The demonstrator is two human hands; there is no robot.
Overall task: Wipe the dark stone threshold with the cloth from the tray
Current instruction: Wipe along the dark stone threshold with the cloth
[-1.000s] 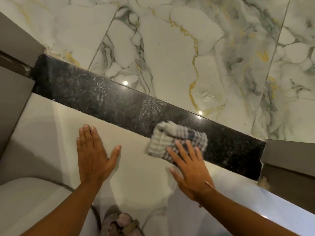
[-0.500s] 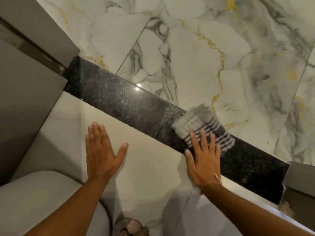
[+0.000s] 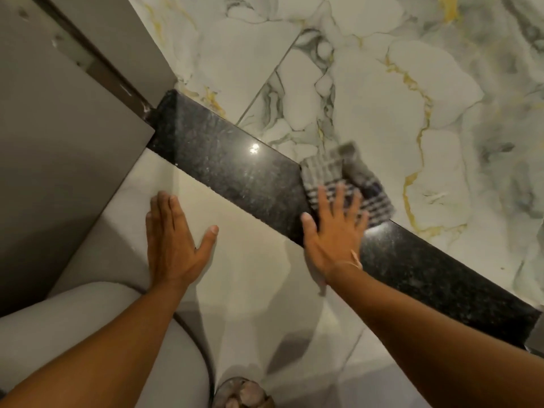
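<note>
Right hand (image 3: 332,234) flat, fingers spread, pressing striped cloth (image 3: 347,184) onto dark threshold (image 3: 229,169), toward its far edge, cloth partly overlapping marble floor (image 3: 382,92) beyond. Left hand (image 3: 173,242) flat and empty, palm down on pale near floor (image 3: 250,275), left of cloth, just short of threshold.

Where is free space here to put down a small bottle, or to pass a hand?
Free: the pale floor between the left hand and right hand, and the threshold stretch left of the cloth. The marble floor beyond is bare too. Crowded: the threshold under the cloth and right hand.
</note>
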